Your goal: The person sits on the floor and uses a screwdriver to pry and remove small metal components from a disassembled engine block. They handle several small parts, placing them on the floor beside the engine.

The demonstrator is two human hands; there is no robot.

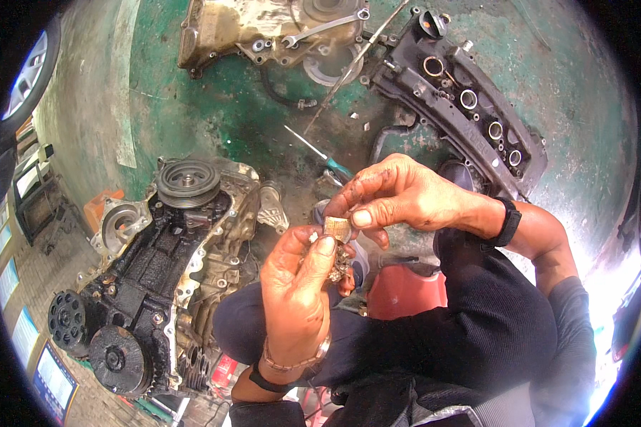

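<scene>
In front of my knees, both hands meet at a small tan-gold piece [337,228] with a textured, rounded surface. My left hand [297,274] grips it from below between thumb and fingers. Crumbly, greasy bits [342,265] show beside those fingers, and what they are I cannot make out. From the upper right, my right hand [399,196] pinches the piece's side with thumb and forefinger. Dark grease marks the fingers of both hands. Left of them lies an oily engine [139,267] with a ribbed pulley [187,181] at its far end.
A black valve cover [470,128] lies at the far right. Beyond is a metal engine cover [221,35] with a combination wrench [327,28] on it. A teal-handled screwdriver [338,169] and a long thin rod [356,64] lie between. Something red [406,292] sits beneath me.
</scene>
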